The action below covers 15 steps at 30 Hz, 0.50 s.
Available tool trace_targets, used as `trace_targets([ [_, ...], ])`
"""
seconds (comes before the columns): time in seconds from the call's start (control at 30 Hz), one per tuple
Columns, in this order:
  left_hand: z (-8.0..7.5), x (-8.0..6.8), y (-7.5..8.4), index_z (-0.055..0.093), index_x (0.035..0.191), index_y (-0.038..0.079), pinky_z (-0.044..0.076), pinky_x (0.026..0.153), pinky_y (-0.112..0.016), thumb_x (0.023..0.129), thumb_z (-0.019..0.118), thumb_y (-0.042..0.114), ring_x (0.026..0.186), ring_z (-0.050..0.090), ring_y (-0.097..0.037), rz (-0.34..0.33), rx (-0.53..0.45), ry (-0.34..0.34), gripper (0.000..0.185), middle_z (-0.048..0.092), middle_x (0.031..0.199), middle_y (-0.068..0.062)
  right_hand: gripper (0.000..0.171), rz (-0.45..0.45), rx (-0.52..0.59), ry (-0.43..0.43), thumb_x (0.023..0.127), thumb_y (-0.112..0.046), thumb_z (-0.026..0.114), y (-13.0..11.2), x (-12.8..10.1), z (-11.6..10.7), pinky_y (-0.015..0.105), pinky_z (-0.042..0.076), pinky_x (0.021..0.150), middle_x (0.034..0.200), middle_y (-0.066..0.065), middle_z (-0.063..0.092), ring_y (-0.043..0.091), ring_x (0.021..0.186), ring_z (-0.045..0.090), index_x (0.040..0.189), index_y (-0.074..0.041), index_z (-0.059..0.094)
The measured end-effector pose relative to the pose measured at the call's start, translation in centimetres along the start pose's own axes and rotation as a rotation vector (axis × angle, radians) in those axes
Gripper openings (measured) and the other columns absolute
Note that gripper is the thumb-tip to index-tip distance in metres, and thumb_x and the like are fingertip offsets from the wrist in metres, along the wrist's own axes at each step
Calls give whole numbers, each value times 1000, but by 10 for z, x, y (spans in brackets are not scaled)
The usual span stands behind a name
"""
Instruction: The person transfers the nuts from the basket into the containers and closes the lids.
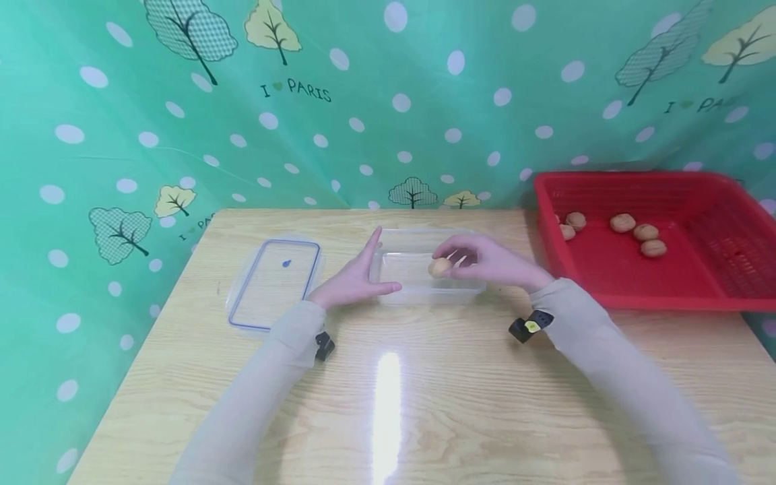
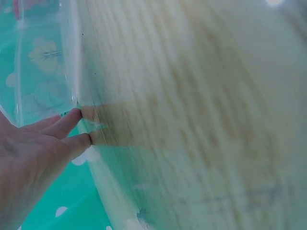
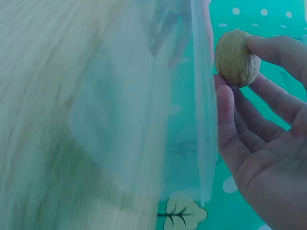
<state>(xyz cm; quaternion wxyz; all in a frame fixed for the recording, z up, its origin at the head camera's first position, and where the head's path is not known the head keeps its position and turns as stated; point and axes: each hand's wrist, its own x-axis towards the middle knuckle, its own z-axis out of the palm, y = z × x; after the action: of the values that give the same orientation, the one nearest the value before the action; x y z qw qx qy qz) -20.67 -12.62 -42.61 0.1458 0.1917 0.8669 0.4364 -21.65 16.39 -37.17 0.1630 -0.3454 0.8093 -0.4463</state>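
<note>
One walnut (image 1: 439,267) is pinched in the fingertips of the right hand (image 1: 491,261), just above the clear plastic box (image 1: 424,291) in the middle of the wooden table (image 1: 424,404). In the right wrist view the walnut (image 3: 236,58) sits between the thumb and the first fingers (image 3: 276,50), beside the wall of the box (image 3: 201,105). The left hand (image 1: 354,279) is at 9 o'clock from the box; its fingers are straight and relaxed and lie against the left wall, grasping nothing. The left wrist view shows these fingertips (image 2: 72,120) touching the clear wall, but it is blurred. The lid (image 1: 273,283) with a blue rim lies flat further at 9 o'clock, apart from the box. At 3 o'clock stands a red basket (image 1: 715,296) with several more walnuts (image 1: 622,223) inside. A green curtain (image 1: 364,101) with trees and dots hangs at 12 o'clock.
</note>
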Motion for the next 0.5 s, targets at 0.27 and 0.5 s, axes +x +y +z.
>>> trace_targets([
  [0.27, 0, -1, 2, -16, 153, 30, 16, 114, -51, 79, 78, 44, 143, 16, -32, 6, -12, 0, 121, 10, 159, -19, 31, -46, -5, -6, 85, -3, 72, 2, 16, 15, 36, 55, 83, 113, 6, 66, 22, 98, 64, 115, -3, 66],
  [0.5, -1, -1, 1, -15, 153, 31, 16, 113, -54, 78, 79, 44, 143, 17, -34, 6, -24, -7, 121, 11, 159, -18, 33, -5, 3, -31, 86, -10, 73, 4, 29, 28, 36, 53, 87, 115, 3, 65, 20, 100, 62, 118, -6, 65],
])
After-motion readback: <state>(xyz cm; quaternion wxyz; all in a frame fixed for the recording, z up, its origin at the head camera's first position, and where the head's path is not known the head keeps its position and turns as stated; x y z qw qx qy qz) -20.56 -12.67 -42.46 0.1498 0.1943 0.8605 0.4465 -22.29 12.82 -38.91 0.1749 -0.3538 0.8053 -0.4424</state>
